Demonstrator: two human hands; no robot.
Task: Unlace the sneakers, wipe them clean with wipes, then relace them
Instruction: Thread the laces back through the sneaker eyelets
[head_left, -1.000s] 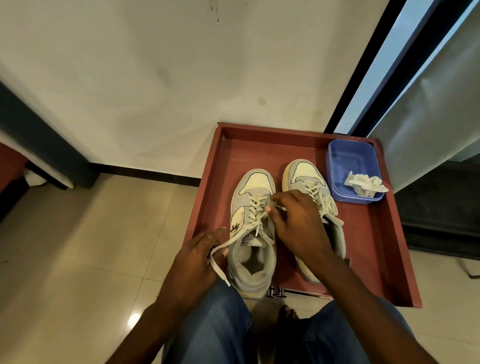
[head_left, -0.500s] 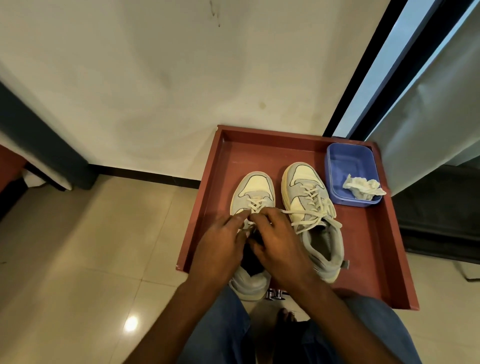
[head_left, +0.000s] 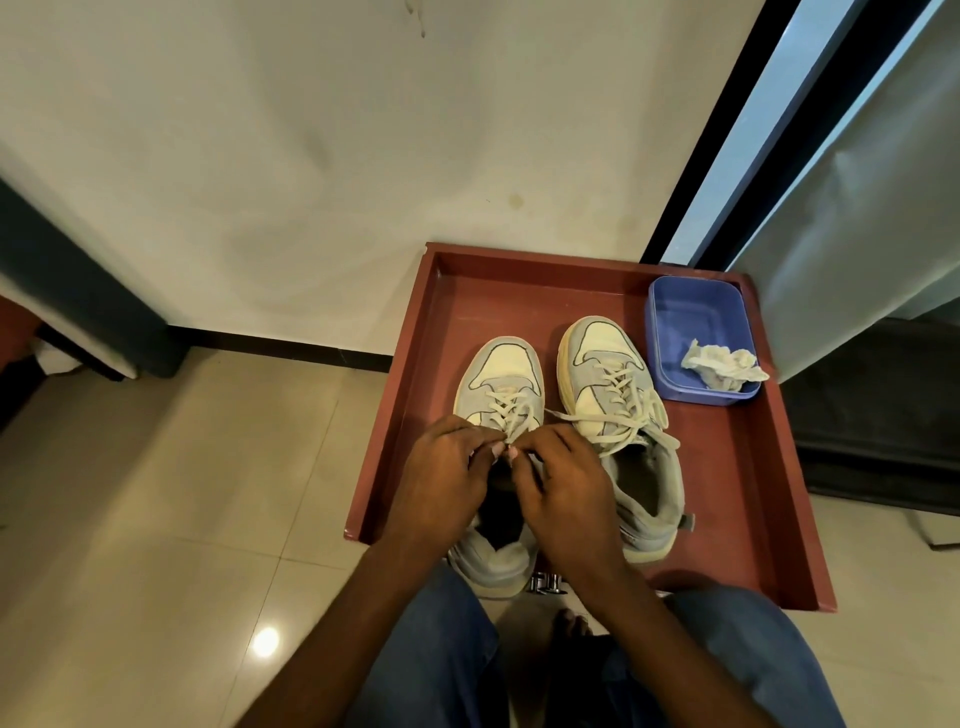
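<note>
Two grey and cream sneakers stand side by side on a red tray (head_left: 727, 467), toes toward the wall. The left sneaker (head_left: 501, 384) is laced with a cream lace (head_left: 511, 415). My left hand (head_left: 441, 478) and my right hand (head_left: 563, 483) meet over its tongue, fingertips pinched on the lace ends near the top eyelets. Both hands hide the sneaker's opening. The right sneaker (head_left: 610, 395) is laced, with its lace ends lying loose across it.
A blue plastic tub (head_left: 691, 322) with a crumpled white wipe (head_left: 722, 366) sits at the tray's far right corner. The tray stands against a white wall, with beige floor tiles to the left. My knees in blue jeans are at the bottom.
A second ago my left hand held a lace end out to the left of the sneaker. It has come in, and both hands now meet over the left sneaker's tongue.
</note>
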